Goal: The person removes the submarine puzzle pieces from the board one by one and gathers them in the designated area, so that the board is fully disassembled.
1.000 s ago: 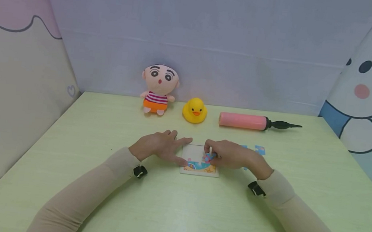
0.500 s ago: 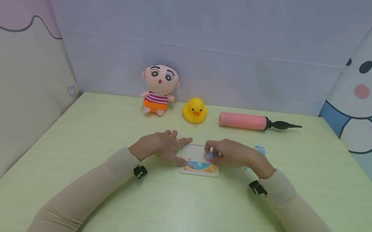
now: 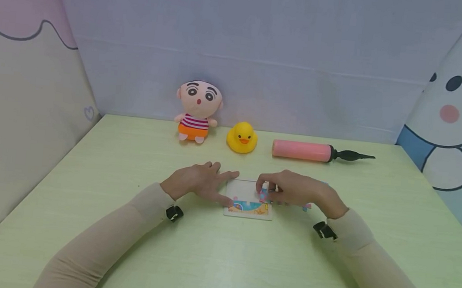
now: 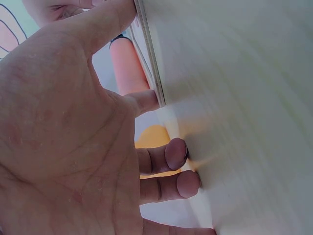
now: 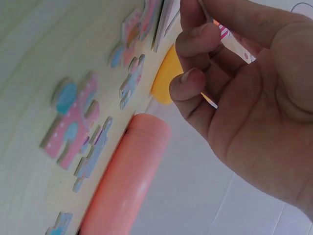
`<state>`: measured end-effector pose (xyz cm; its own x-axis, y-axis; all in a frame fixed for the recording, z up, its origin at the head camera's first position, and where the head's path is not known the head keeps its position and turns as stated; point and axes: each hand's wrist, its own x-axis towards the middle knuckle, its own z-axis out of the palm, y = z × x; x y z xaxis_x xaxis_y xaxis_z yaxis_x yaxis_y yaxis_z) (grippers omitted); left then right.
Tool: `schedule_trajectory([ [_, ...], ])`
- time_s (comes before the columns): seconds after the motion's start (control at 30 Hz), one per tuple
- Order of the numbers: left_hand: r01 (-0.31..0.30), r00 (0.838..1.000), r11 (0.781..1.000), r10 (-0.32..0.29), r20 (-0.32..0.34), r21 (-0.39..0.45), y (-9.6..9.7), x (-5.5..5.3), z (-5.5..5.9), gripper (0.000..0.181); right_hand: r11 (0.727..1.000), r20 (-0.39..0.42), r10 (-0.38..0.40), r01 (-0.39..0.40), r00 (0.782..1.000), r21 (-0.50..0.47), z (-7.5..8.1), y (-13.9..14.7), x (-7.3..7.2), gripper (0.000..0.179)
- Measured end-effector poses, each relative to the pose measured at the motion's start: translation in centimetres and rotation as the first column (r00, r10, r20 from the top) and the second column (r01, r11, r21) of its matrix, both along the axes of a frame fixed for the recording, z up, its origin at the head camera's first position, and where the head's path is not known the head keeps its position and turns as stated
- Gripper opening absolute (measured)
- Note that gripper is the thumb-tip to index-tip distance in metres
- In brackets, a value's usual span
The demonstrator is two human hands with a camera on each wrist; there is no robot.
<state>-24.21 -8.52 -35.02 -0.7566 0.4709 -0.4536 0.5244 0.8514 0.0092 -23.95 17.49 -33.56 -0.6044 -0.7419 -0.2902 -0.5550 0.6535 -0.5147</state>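
Note:
A small puzzle board [image 3: 247, 217] lies on the table, its near row filled with a beach-and-water picture and its far part bare white. My left hand [image 3: 200, 181] is spread at its left side, thumb and index finger touching the board; the left wrist view shows them at the board's edge [image 4: 152, 58]. Over the board's right side, my right hand [image 3: 293, 187] pinches a pink-and-blue puzzle piece [image 3: 263, 195] between thumb and fingers. That piece shows only as a thin edge [image 5: 205, 11] in the right wrist view.
Several loose puzzle pieces lie right of the board, including a pink dotted one [image 5: 78, 120], partly hidden under my right hand in the head view. Behind stand a plush doll [image 3: 196, 110], a yellow rubber duck [image 3: 241, 138] and a pink hand pump [image 3: 302, 151].
My right hand has shifted slightly to the right and away with the puzzle piece, now covering more of the loose pieces. My left hand has stayed in place.

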Motion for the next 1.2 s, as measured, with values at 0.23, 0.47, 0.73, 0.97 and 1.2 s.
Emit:
schedule_trajectory([
  [0.23, -0.002, 1.000, 1.000, 0.002, 0.009, 0.005, 0.0, 0.1, 0.1, 0.090, 1.000, 0.019, -0.009, 0.009, 1.000, 0.007, 0.4, 0.7, -0.3, 0.015],
  [0.47, -0.010, 1.000, 1.000, 0.010, 0.013, 0.008, -0.1, 0.0, 0.0, 0.091, 1.000, 0.031, -0.018, 0.018, 0.999, 0.006, 0.9, 1.9, -0.5, 0.017],
  [0.73, 0.001, 1.000, 1.000, -0.001, 0.011, 0.013, -0.1, 0.0, -0.1, 0.091, 1.000, 0.046, -0.015, 0.015, 0.999, 0.018, 1.5, 2.6, -0.5, 0.018],
  [0.97, 0.005, 1.000, 1.000, -0.005, 0.010, 0.013, -0.2, -0.1, -0.2, 0.091, 0.998, 0.078, -0.055, 0.052, 0.995, 0.043, 2.0, 3.1, -0.6, 0.016],
  [1.2, 0.003, 1.000, 1.000, -0.003, 0.015, 0.018, -0.2, -0.1, -0.1, 0.091, 0.999, 0.039, -0.022, 0.021, 0.999, 0.034, 2.7, 3.8, -0.5, 0.021],
])
